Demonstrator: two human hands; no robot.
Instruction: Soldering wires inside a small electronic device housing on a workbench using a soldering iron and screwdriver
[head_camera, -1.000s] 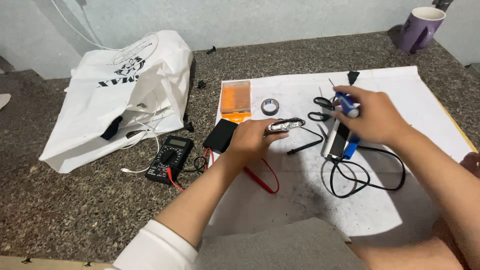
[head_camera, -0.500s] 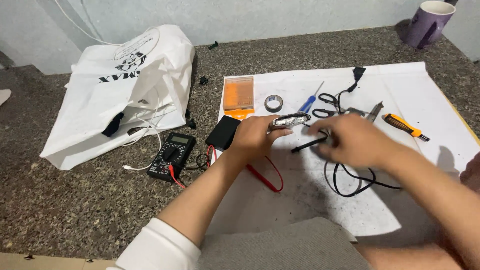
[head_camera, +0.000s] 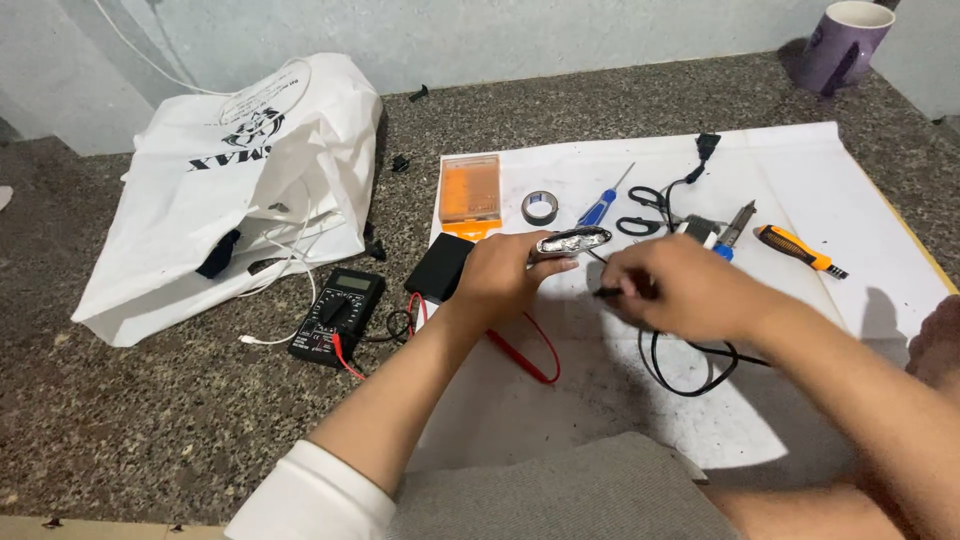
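My left hand (head_camera: 505, 275) is closed around a small silvery, oblong device (head_camera: 572, 241), pinning it between thumb and fingers so that its shiny end sticks out to the right, just above the white paper sheet (head_camera: 860, 190) spread on the worktop (head_camera: 150, 430). My right hand (head_camera: 680, 290) is curled shut around a thin black probe (head_camera: 607, 292), whose tip pokes out to the left and sits just below the device, near it; I cannot tell whether they touch. A black cable (head_camera: 690, 365) loops on the paper under my right wrist, and a red lead (head_camera: 530, 355) curves beneath my left forearm.

Behind my hands, on the paper, lie an orange plastic case (head_camera: 469, 188), a roll of grey tape (head_camera: 540, 207), a blue-handled screwdriver (head_camera: 600, 205), black scissors (head_camera: 645, 210) and an orange-handled tool (head_camera: 795, 248), all well apart from what I hold. A flat black box (head_camera: 438, 268) sits just beside my left hand at the paper's edge. Further left, on the bare stone, rest a black multimeter (head_camera: 338, 315) and a crumpled white plastic bag (head_camera: 240, 180). A purple mug (head_camera: 845, 45) stands in the far right corner.
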